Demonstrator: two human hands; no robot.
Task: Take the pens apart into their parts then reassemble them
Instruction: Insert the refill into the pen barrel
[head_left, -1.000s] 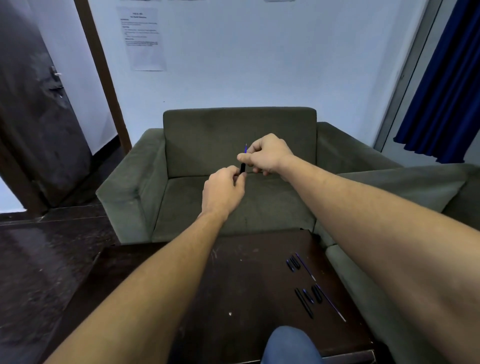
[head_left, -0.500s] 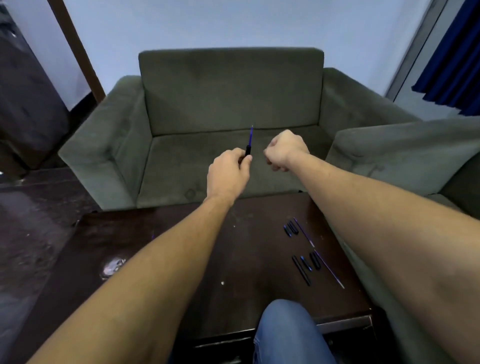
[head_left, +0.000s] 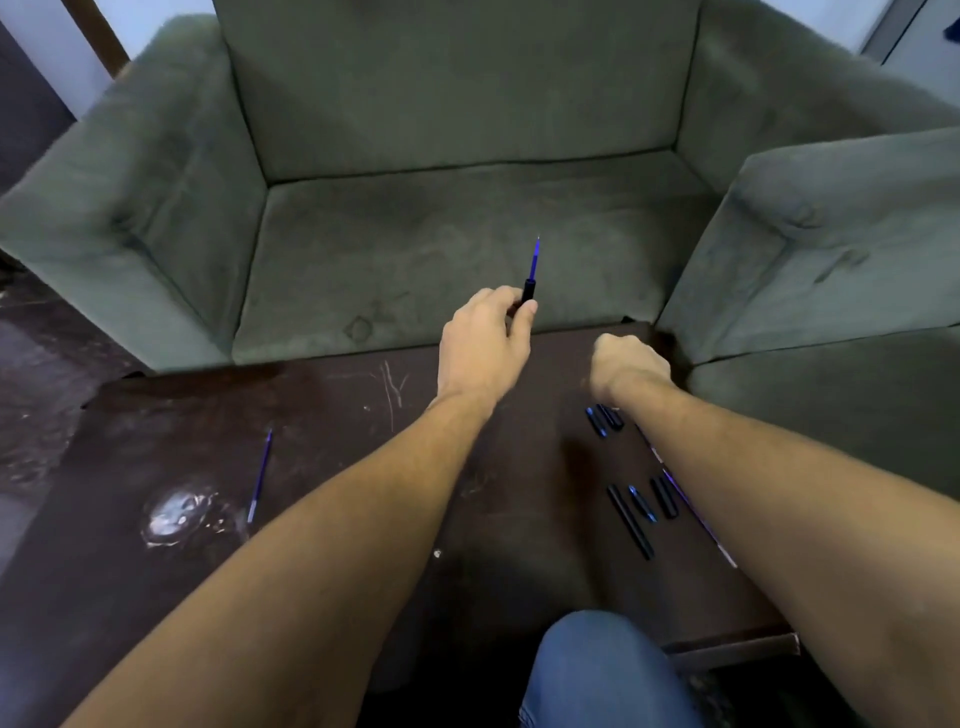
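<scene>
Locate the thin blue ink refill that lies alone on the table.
In the head view, the thin blue ink refill lies on the left side of the dark wooden table, just right of a whitish scuffed patch.

A dark, scratched tabletop is seen. Near its left edge a thin blue refill is laid, just beside a whitish shiny patch. Towards the far right corner a cluster of short black parts is gathered. Nearer, by the right edge, a long black barrel, a blue-tipped piece and a black cap are lined up side by side, and a second refill is laid alongside.
</scene>
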